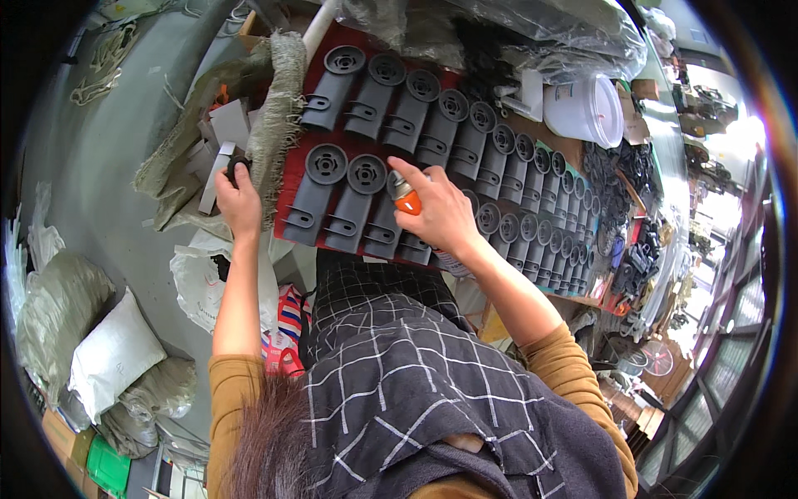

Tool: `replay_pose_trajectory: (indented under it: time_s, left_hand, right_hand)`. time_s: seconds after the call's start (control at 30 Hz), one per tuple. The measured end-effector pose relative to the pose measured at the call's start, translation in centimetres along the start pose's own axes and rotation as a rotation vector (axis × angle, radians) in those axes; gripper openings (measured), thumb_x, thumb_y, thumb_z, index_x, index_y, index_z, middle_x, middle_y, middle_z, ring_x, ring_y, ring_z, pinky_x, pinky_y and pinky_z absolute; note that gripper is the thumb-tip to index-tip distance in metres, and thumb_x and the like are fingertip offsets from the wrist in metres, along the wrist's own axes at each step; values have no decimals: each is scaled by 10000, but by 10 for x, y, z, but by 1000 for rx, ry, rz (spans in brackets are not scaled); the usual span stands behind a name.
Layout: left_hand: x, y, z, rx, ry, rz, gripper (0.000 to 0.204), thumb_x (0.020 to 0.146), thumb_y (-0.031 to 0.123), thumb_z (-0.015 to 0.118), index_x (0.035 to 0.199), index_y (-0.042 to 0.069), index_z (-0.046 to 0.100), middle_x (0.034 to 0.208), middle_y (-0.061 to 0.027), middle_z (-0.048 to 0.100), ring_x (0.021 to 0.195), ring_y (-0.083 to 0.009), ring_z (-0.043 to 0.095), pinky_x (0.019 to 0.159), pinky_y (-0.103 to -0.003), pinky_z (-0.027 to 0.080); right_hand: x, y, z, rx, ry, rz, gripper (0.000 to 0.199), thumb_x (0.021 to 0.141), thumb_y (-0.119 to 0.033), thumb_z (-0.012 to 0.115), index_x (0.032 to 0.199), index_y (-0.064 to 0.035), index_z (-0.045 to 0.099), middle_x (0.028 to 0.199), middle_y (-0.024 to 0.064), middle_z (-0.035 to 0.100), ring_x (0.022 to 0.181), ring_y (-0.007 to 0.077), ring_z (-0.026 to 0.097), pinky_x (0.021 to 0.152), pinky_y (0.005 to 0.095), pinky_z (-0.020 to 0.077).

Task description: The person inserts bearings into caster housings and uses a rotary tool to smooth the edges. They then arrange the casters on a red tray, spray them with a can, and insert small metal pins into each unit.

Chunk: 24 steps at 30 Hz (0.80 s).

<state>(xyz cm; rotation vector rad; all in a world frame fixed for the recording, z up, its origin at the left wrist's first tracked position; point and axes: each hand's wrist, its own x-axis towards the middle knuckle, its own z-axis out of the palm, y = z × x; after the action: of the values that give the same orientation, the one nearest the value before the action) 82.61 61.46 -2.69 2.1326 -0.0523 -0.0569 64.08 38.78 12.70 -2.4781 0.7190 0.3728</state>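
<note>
Dark grey plastic parts are laid in rows on a red board. An orange cap is seen on the spray can. A white bucket is seen nearby. Mustard sleeves are worn under a dark apron checked with white lines

This is a small factory or workshop floor. A long red counter carries 2 rows of identical dark grey moulded plastic parts laid side by side, with heaps of black parts farther along and a white plastic bucket beside them. The concrete floor is strewn with stuffed woven sacks, cardboard scraps and rope. Metal-framed windows line the far side.
</note>
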Motion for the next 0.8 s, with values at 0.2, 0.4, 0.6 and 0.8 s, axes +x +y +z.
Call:
replay_pose_trajectory:
  time_s: [0.2,0.4,0.6,0.8]
  left_hand:
    - [0,8,4,18,80,0,382,965,368,554,1037,-7,548,883,-179,641,798,-330,631,721,-426,475]
    - [-3,12,4,-17,118,-21,340,964,345,554,982,6,551,854,-164,625,783,-333,615,703,-434,465]
    - [-2,18,2,-22,109,-51,314,962,309,565,967,-4,560,850,-159,622,767,-310,607,695,-408,460]
    - [-5,16,4,-4,135,-50,329,961,323,574,987,-5,562,848,-150,629,743,-295,612,687,-401,469]
  right_hand:
    - [23,-25,5,-73,-55,-18,642,716,-235,684,1330,-292,507,1075,157,550,981,365,602,844,447,506]
    - [44,-58,13,-42,-60,-176,661,715,-232,700,1339,-284,487,1083,160,549,991,357,598,844,440,508]
    - [89,-50,-12,-7,108,-42,694,691,-275,718,1346,-297,489,1056,166,553,981,373,610,869,450,506]
    - [166,-36,-45,-126,162,-98,655,697,-310,703,1321,-306,506,1072,154,571,988,382,611,856,456,506]
